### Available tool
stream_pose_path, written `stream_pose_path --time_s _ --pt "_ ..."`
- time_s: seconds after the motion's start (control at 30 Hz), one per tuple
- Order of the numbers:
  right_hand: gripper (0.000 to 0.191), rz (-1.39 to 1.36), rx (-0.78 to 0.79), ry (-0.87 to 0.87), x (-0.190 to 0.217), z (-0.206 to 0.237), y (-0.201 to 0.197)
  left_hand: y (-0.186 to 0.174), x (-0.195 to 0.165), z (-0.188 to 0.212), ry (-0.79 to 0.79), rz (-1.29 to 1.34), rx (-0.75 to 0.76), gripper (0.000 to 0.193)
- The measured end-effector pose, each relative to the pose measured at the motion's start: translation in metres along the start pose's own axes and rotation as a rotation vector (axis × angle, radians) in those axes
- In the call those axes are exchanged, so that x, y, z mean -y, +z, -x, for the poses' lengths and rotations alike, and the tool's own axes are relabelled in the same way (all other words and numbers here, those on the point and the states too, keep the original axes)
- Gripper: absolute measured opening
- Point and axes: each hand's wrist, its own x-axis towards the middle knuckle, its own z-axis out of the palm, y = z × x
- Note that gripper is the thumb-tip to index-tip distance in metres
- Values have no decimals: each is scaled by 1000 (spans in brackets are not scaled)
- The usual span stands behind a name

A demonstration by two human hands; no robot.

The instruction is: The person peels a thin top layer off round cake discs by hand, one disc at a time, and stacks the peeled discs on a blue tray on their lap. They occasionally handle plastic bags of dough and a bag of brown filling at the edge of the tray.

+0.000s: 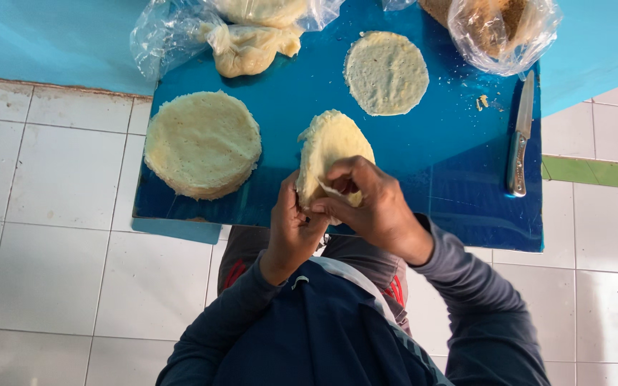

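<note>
Both my hands hold one pale yellow dough disc (329, 146) above the near edge of a blue board (438, 179). My left hand (291, 232) grips its lower left edge. My right hand (366, 204) pinches its lower right edge with fingers curled over the front. The disc stands tilted, its upper part free. A stack of similar discs (202, 143) lies on the board to the left. A single flat disc (386, 73) lies further back.
A knife (519, 139) lies along the board's right edge. Clear plastic bags with dough (248, 44) sit at the back left, and a bag with brown contents (502, 25) at the back right. White tiled floor (59, 236) surrounds the board.
</note>
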Motion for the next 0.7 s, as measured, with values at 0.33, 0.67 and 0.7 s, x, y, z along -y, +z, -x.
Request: stream_pose_path --time_s 0.33,0.67,0.7 --pt "17 -252 -351 176 -26 20 -5 0 -36 -6 226 -338 -32 44" --pt "33 -688 -270 174 -22 28 25 1 -54 -11 395 -625 -32 39" --pt "28 -624 -305 199 -23 28 27 0 -54 -8 342 -578 -35 38"
